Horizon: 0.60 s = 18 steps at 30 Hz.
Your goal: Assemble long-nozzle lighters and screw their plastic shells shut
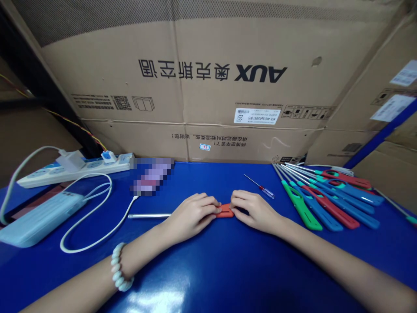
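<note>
A long-necked gas lighter with an orange-red handle lies across the blue table, its silver tube pointing left. My left hand is closed over the lighter's middle, hiding the trigger part. At the handle's right end, the fingers of my right hand are bent and pinch at the tip; whether they hold anything small there is hidden. A screwdriver with a clear purple handle and red collar lies just beyond my right hand. To the right, several long-necked lighters in green, blue and red lie fanned out in a pile.
A large cardboard sheet stands along the table's back edge. On the left are a white power strip, a light-blue power bank, a white cable and a blurred-out phone. The blue tabletop reflects light in front.
</note>
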Each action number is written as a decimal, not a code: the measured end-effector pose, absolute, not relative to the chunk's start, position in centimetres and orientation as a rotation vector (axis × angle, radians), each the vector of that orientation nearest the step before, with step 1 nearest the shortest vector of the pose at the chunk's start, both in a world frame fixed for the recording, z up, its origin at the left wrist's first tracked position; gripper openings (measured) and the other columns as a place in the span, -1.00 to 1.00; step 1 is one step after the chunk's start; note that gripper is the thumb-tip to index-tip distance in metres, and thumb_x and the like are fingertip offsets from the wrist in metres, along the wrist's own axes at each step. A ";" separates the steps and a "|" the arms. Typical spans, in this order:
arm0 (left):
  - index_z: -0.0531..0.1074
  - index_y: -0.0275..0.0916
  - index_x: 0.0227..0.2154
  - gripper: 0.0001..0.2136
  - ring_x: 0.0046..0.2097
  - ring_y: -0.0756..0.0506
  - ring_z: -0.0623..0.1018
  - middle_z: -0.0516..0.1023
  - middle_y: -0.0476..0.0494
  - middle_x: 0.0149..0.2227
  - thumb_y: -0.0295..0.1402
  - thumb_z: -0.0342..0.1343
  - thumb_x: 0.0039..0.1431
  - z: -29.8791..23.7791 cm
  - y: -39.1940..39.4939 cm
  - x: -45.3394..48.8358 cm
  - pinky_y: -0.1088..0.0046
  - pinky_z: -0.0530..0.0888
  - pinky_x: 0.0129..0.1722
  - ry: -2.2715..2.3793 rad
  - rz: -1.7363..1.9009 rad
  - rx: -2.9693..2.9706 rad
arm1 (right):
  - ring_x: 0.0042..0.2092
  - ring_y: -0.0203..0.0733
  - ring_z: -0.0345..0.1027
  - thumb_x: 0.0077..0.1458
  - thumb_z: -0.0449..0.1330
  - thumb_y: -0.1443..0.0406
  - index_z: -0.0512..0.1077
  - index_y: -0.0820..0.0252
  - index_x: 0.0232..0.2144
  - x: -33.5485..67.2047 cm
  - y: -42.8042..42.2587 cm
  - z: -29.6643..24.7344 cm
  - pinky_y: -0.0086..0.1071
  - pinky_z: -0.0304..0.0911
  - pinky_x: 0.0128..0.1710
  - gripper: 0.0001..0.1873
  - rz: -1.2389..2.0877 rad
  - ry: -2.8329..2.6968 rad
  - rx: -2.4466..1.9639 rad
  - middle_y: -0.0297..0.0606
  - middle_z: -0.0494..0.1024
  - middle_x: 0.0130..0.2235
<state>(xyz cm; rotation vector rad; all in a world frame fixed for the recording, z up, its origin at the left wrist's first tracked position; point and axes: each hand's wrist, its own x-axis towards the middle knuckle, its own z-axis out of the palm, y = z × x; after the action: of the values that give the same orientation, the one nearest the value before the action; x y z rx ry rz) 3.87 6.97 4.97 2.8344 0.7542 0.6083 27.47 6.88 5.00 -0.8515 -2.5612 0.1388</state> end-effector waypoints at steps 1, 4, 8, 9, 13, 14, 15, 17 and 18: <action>0.44 -0.22 -0.19 -0.82 -0.15 -0.07 0.44 0.49 -0.10 -0.14 -0.41 -0.07 0.31 5.0 7.0 3.9 0.40 0.35 -0.15 0.756 0.608 2.833 | -0.35 -0.24 0.20 0.22 -0.03 0.38 0.32 0.20 -0.43 27.4 6.9 5.0 -0.41 0.16 -0.31 -0.79 0.105 -2.568 -0.850 -0.26 0.34 -0.38; 0.44 -0.22 -0.19 -0.82 -0.14 -0.07 0.44 0.49 -0.10 -0.14 -0.41 -0.07 0.32 5.0 7.0 3.9 0.39 0.35 -0.15 0.758 0.600 2.830 | -0.36 -0.23 0.19 0.23 -0.04 0.37 0.33 0.20 -0.44 27.4 7.0 5.0 -0.40 0.16 -0.31 -0.77 0.040 -2.567 -0.847 -0.25 0.36 -0.39; 0.44 -0.22 -0.19 -0.82 -0.14 -0.07 0.44 0.49 -0.10 -0.13 -0.41 -0.07 0.32 5.0 7.0 3.9 0.39 0.35 -0.15 0.755 0.599 2.829 | -0.36 -0.23 0.19 0.23 -0.04 0.36 0.33 0.20 -0.44 27.3 7.0 4.9 -0.40 0.15 -0.33 -0.77 0.049 -2.554 -0.853 -0.24 0.37 -0.39; 0.44 -0.22 -0.19 -0.82 -0.15 -0.07 0.44 0.49 -0.11 -0.13 -0.41 -0.07 0.32 5.0 7.0 3.9 0.40 0.35 -0.15 0.750 0.604 2.829 | -0.36 -0.23 0.20 0.23 -0.04 0.36 0.33 0.20 -0.44 27.3 6.9 4.9 -0.40 0.15 -0.33 -0.78 0.058 -2.549 -0.856 -0.25 0.38 -0.39; 0.45 -0.22 -0.19 -0.81 -0.15 -0.06 0.44 0.49 -0.11 -0.14 -0.40 -0.08 0.33 5.0 7.0 3.9 0.40 0.35 -0.16 0.746 0.617 2.825 | -0.37 -0.23 0.21 0.23 -0.04 0.37 0.32 0.19 -0.45 27.2 6.9 5.1 -0.41 0.14 -0.35 -0.78 0.100 -2.520 -0.885 -0.27 0.38 -0.41; 0.45 -0.23 -0.19 -0.81 -0.15 -0.06 0.44 0.49 -0.10 -0.13 -0.40 -0.08 0.33 5.0 7.0 3.9 0.40 0.35 -0.15 0.749 0.614 2.824 | -0.37 -0.23 0.21 0.23 -0.03 0.37 0.32 0.19 -0.45 27.2 6.9 5.1 -0.41 0.14 -0.36 -0.78 0.110 -2.512 -0.893 -0.27 0.38 -0.42; 0.45 -0.22 -0.18 -0.81 -0.15 -0.06 0.44 0.49 -0.10 -0.13 -0.40 -0.08 0.33 4.9 7.0 3.9 0.40 0.35 -0.15 0.753 0.609 2.823 | -0.37 -0.24 0.21 0.22 -0.03 0.37 0.32 0.18 -0.45 27.2 6.9 5.1 -0.41 0.14 -0.36 -0.78 0.119 -2.508 -0.900 -0.27 0.38 -0.42; 0.44 -0.22 -0.18 -0.81 -0.14 -0.06 0.44 0.49 -0.10 -0.12 -0.40 -0.08 0.33 4.8 7.0 3.8 0.40 0.35 -0.14 0.755 0.601 2.825 | -0.36 -0.23 0.22 0.22 -0.03 0.37 0.31 0.18 -0.45 27.3 6.9 5.1 -0.41 0.14 -0.35 -0.79 0.130 -2.510 -0.913 -0.28 0.38 -0.42; 0.44 -0.22 -0.17 -0.81 -0.14 -0.06 0.44 0.49 -0.10 -0.12 -0.40 -0.08 0.32 4.8 7.0 3.8 0.40 0.35 -0.14 0.754 0.600 2.826 | -0.36 -0.23 0.21 0.21 -0.02 0.37 0.31 0.18 -0.45 27.3 7.0 5.0 -0.40 0.14 -0.35 -0.80 0.129 -2.516 -0.917 -0.28 0.38 -0.42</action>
<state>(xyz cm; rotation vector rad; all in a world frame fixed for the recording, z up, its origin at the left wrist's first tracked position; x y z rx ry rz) 3.79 7.03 4.82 2.8259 0.7544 0.5997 27.30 6.95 5.02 -0.9167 -2.5158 0.1290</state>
